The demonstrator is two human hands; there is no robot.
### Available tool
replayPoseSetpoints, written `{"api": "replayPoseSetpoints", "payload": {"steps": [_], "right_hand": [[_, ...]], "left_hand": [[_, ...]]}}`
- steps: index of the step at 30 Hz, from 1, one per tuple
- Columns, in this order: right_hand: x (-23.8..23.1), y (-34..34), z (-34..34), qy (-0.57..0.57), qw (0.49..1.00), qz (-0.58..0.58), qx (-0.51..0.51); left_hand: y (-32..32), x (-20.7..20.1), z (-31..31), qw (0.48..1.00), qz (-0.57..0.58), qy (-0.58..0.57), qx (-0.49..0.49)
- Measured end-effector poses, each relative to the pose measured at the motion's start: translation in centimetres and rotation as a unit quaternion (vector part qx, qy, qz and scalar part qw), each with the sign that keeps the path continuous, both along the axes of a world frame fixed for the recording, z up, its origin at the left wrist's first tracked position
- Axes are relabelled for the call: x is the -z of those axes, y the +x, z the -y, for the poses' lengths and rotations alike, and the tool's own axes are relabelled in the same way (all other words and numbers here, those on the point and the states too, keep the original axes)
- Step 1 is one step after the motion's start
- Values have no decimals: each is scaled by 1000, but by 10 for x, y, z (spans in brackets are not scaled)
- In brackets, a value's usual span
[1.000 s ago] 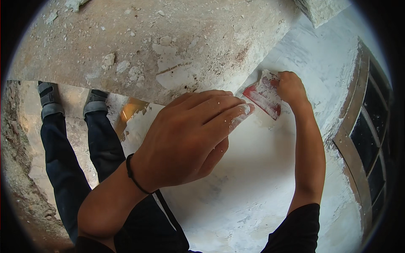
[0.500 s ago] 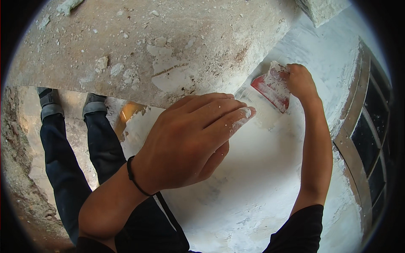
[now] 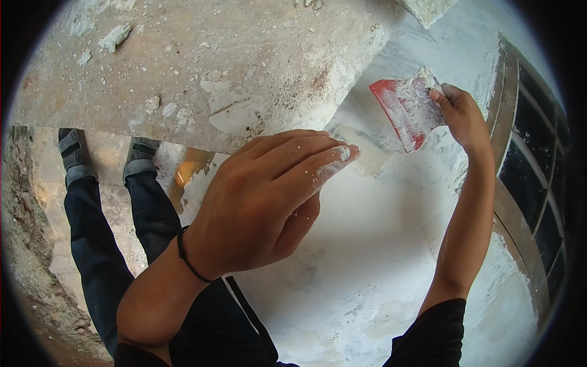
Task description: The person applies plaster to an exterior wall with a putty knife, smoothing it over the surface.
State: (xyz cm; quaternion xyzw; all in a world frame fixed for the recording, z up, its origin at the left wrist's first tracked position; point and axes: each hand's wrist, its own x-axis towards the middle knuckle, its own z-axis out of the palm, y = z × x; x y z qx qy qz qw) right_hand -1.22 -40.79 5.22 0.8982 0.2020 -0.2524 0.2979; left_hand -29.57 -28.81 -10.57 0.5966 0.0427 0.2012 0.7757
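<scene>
Because the red scraper point(image 3: 411, 113) is pinched at one end by the fingers of the right hand point(image 3: 469, 125), its long edge is left free before the white surface point(image 3: 373, 226), while whether anything is held by the left hand point(image 3: 257, 199) cannot be told.

Across the upper left of the picture we see a dusty slab point(image 3: 263, 55) strewn with pale crumbs point(image 3: 169, 111), a larger lump point(image 3: 115, 38) lying on it. At the top, right of centre, we spot a rough block point(image 3: 428, 11). At the right edge we have a dark-paned window point(image 3: 541, 140); at lower left, stained floor point(image 3: 113, 177) beside crumbly masonry point(image 3: 30, 226).
</scene>
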Motion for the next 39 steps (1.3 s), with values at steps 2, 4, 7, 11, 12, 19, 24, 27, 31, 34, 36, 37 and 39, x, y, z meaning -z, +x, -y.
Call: {"api": "replayPoseSetpoints", "payload": {"steps": [2, 4, 7, 11, 12, 19, 24, 27, 31, 34, 36, 37, 39], "right_hand": [[-7, -21, -10, 73, 997, 19, 28], [-23, -31, -1, 233, 969, 14, 85], [-56, -98, -31, 434, 876, 38, 208], [-112, -155, -15, 659, 678, 92, 312], [-134, -170, -11, 693, 641, 109, 310], [-216, -291, 43, 836, 396, 90, 370], [-220, -338, 58, 907, 238, 66, 341], [-218, -344, 69, 930, 165, 59, 322], [-207, -342, 84, 946, 156, 18, 282], [-192, -327, 86, 943, 144, 8, 300], [-163, -297, 90, 942, 145, -2, 304], [-146, -281, 87, 934, 155, -12, 322], [-125, -258, 66, 920, 162, -33, 357]], "left_hand": [[0, -10, -8, 1000, 5, 25, 13], [0, -25, -23, 998, 41, 41, -11], [7, -64, -54, 996, 78, 24, -23], [8, -130, -100, 986, 151, 69, -19], [2, -159, -113, 986, 153, 72, -5], [-98, -306, -150, 957, 166, 233, 55], [-153, -352, -138, 949, 178, 256, 54], [-149, -366, -133, 938, 199, 274, 81], [-131, -376, -121, 925, 207, 299, 107], [-102, -376, -122, 924, 181, 305, 141], [-76, -357, -114, 929, 170, 300, 135], [-61, -347, -112, 935, 159, 290, 128], [-35, -334, -117, 942, 124, 283, 134]]}}
